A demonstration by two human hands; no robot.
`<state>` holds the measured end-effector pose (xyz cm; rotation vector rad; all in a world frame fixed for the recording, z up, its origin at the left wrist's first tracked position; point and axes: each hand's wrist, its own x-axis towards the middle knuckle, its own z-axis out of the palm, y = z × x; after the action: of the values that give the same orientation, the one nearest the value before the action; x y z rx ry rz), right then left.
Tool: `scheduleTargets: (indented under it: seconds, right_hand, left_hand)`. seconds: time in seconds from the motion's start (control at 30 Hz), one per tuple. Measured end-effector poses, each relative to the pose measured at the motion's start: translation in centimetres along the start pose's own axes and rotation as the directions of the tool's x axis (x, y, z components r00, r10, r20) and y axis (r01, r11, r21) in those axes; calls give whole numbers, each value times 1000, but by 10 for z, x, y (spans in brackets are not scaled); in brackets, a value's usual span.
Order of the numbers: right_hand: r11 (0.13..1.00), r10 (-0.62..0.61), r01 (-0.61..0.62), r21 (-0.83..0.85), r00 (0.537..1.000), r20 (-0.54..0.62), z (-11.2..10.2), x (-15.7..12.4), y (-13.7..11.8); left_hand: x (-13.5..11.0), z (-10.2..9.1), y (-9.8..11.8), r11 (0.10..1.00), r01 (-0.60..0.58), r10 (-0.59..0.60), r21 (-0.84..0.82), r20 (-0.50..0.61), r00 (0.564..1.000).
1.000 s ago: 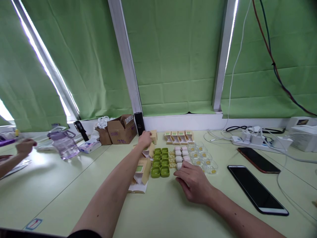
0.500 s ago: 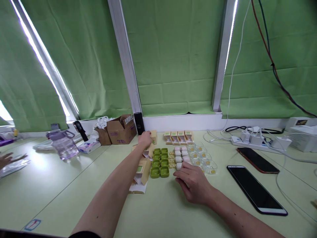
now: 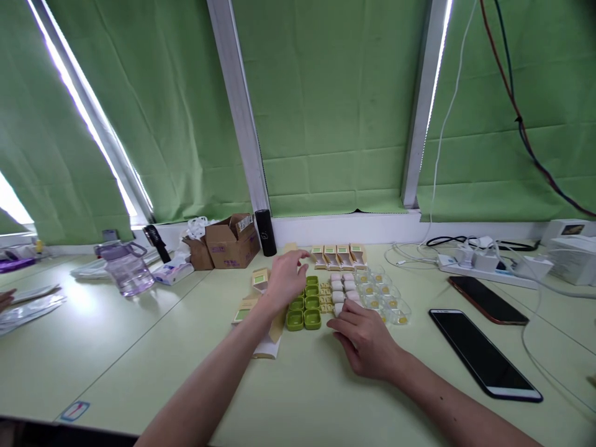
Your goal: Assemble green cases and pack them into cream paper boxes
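My left hand (image 3: 287,278) is over the far left side of two rows of green square cups (image 3: 303,319), thumb and forefinger apart with nothing visible between them. Just left of it are small cream cartons (image 3: 245,307) with green labels, partly covered by my hand and forearm. My right hand (image 3: 365,340) rests on the table with its fingers loosely curled and nothing seen in them. Beyond its knuckles lie white and pink marshmallow-like pieces (image 3: 337,286). Small yellowish pieces (image 3: 325,298) sit between these and the cups. Clear rounded cups with yellow centres (image 3: 391,302) stand to the right.
A row of cream cartons (image 3: 338,256) stands behind the cups. Two phones (image 3: 482,351) and a power strip (image 3: 488,272) with cables are on the right. Left are a cardboard box (image 3: 233,245), black cylinder (image 3: 265,233), water jug (image 3: 125,270) and another person's hand (image 3: 5,300).
My left hand has come from the far carton toward me and to the right, over the green cups. The left cartons sit differently. My right hand stays in place; the view has shifted slightly.
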<state>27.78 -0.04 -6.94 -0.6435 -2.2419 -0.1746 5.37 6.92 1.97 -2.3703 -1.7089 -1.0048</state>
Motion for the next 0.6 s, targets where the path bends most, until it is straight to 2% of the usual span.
scheduleTargets:
  seconds: [0.1, 0.23, 0.47, 0.6]
  right_hand:
    - [1000, 0, 0, -21, 1000, -20, 4, -1, 2]
    - [997, 79, -80, -22, 996, -44, 5, -1, 6]
    - [988, 148, -139, 71, 979, -140, 2, -1, 11]
    - [978, 191, -174, 113, 969, -156, 4, -2, 14]
  left_hand:
    - [-30, -1, 12, 991, -135, 135, 0, 23, 991]
    - [-55, -2, 8, 973, -231, 227, 18, 130, 965]
    - [-69, -4, 3, 934, -348, 307, 78, 321, 896]
    - [-69, -3, 4, 932, -351, 291, 95, 384, 876]
